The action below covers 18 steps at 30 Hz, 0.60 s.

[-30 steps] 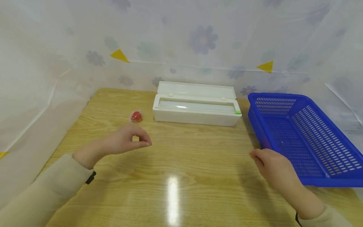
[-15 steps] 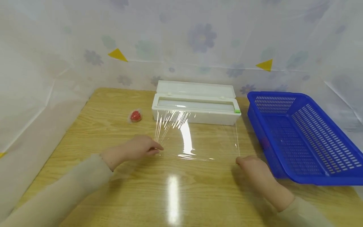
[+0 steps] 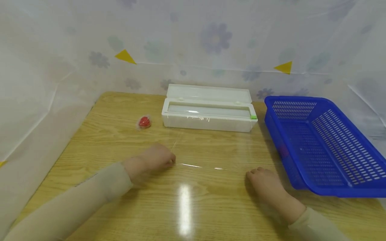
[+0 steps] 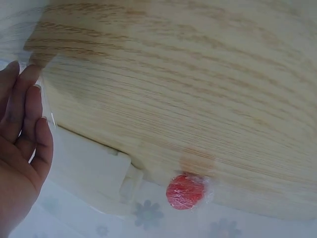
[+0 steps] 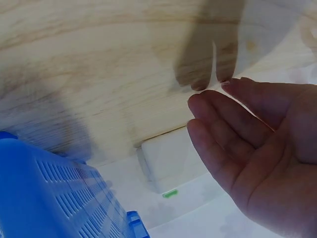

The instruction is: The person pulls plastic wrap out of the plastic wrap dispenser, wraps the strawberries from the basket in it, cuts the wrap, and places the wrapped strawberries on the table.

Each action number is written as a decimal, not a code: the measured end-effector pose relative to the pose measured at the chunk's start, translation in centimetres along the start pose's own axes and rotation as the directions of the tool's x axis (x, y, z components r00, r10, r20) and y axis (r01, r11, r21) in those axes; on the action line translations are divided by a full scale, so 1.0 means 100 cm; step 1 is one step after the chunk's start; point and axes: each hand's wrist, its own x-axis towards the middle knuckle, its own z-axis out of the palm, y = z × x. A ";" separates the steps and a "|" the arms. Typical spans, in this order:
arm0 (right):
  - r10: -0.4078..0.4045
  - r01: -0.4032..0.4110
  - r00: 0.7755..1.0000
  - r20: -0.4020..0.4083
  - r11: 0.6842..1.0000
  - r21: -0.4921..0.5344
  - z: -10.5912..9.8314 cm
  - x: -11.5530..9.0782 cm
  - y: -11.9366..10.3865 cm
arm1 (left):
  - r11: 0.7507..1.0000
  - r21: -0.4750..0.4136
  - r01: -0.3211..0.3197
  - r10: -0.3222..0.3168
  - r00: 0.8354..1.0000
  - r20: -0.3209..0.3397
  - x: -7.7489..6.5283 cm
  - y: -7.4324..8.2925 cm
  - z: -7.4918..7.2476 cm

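A sheet of clear cling film (image 3: 191, 165) spans the space between both hands, low over the wooden table; its near edge shows as a thin bright line. My left hand (image 3: 156, 156) pinches the film's left corner. At the right end, my right hand (image 3: 263, 182) holds the other corner with thumb and fingertips close together. Behind the film stands a long white cling film box (image 3: 208, 123), its lid raised and the roll visible inside. Glints run along the box's front edge. To the left of the box sits a small red round thing (image 4: 185, 192) wrapped in clear film.
A blue plastic basket (image 3: 284, 144) with slotted walls stands on the right, close to my right hand. A pale flowered sheet (image 3: 215, 40) with yellow triangles hangs behind the wooden table (image 3: 120, 207) and at its sides.
Both hands have come inward and nearer to me. The film, stretched and shiny from the box half a second ago, now shows only faint lines near the table. Box, basket and red thing stay put.
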 end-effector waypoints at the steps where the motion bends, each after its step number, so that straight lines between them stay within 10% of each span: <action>1: 0.002 -0.002 1.000 0.003 1.000 -0.008 0.000 0.000 -0.001 | 1.000 0.014 0.001 -0.001 1.000 0.001 0.000 0.001 0.001; 18: 0.001 0.003 0.996 0.087 0.999 -0.043 0.004 -0.008 -0.004 | 1.000 -0.015 0.013 -0.011 0.991 0.136 -0.021 0.007 -0.008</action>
